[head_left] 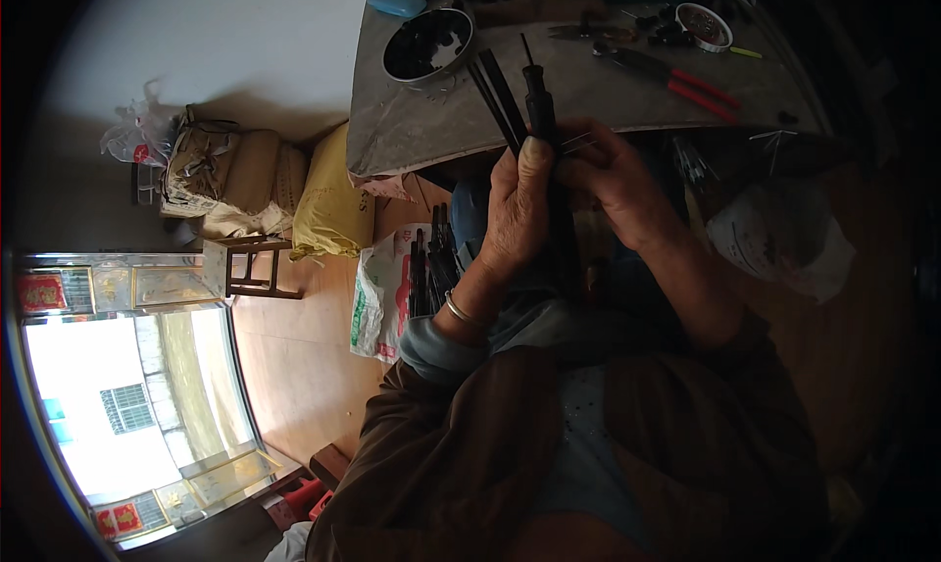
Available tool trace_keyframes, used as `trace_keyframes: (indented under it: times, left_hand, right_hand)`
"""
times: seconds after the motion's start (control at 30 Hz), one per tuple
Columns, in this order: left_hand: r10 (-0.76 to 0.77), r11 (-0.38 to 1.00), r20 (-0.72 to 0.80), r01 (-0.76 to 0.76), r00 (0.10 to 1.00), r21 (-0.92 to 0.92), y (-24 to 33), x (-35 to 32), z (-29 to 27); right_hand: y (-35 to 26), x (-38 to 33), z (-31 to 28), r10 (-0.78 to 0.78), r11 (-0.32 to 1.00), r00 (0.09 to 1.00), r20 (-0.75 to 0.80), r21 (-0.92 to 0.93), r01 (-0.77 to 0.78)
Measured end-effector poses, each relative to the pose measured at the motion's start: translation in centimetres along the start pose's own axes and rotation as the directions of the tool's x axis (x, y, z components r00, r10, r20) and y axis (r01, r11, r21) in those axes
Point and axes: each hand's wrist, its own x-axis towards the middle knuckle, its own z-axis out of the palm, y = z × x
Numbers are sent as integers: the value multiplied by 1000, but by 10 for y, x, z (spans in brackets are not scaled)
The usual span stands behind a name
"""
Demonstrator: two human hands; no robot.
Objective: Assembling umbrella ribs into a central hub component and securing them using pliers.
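Observation:
My left hand (518, 197) is closed around several dark pieces, its thumb pressed over them. Two slim black rods (502, 101) lean up and to the left out of the grip. Beside them stands a black ribbed shaft (538, 101) with a thin pin at its top. Close on the right, the bent fingers of my right hand (622, 185) pinch thin metal wires (576, 143) against the dark pieces. Below the hands, the lower part of the bundle fades into shadow over my lap.
On the grey table ahead stand a metal bowl (412, 78) of small black parts, red-handled pliers (701, 94), a second pair of pliers (578, 33) and a round white dish (722, 43). Black rods (431, 258) lean by my left arm. A plastic bag (784, 239) hangs right.

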Motion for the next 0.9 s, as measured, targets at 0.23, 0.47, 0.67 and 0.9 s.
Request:
trace_keyframes:
  times: [0.23, 0.47, 0.67, 0.9]
  left_hand:
    - [-22, 997, 54, 26, 998, -79, 7, 0, 8]
    - [58, 998, -23, -58, 998, -3, 4, 0, 13]
    - [-27, 998, -244, 40, 969, 50, -2, 5, 15]
    - [118, 991, -201, -104, 972, 79, -4, 8, 17]
  right_hand:
    - [-4, -3, -3, -24, 998, 1000, -15, -52, 23]
    - [5, 0, 1, -71, 996, 997, -9, -57, 71]
    - [13, 2, 4, -359, 874, 929, -86, -380, 303]
    - [-4, 0, -9, -328, 757, 938, -110, -625, 191]
